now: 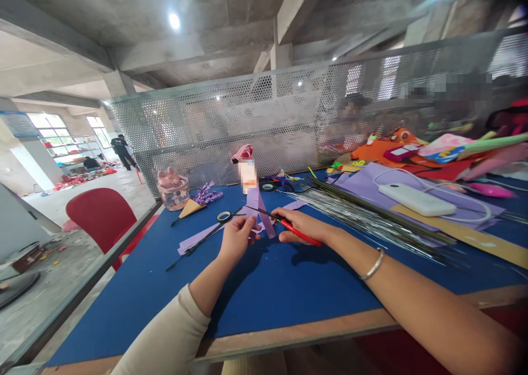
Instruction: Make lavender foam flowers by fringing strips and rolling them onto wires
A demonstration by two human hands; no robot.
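Note:
My left hand (238, 236) pinches the near end of a purple strip (253, 203) held up over the blue table. In my right hand (303, 226) is a pair of red-handled scissors (297, 232); its dark blades reach left across the strip, just above my left fingers. Whether the blades touch the strip I cannot tell. Behind my left hand, more purple strips (198, 237) lie on the table beside a dark green stem (214, 231) and a roll of tape (224, 216). Curly purple cuttings (208, 193) sit farther back.
A pink-lidded jar (173, 189) and a tan paper cone (191, 209) stand at the back left. On the right lie bundled wires (371, 215), purple sheets (363, 182) and a white power bank (416, 199) with its cable. A perforated metal screen (226, 122) borders the table's far side.

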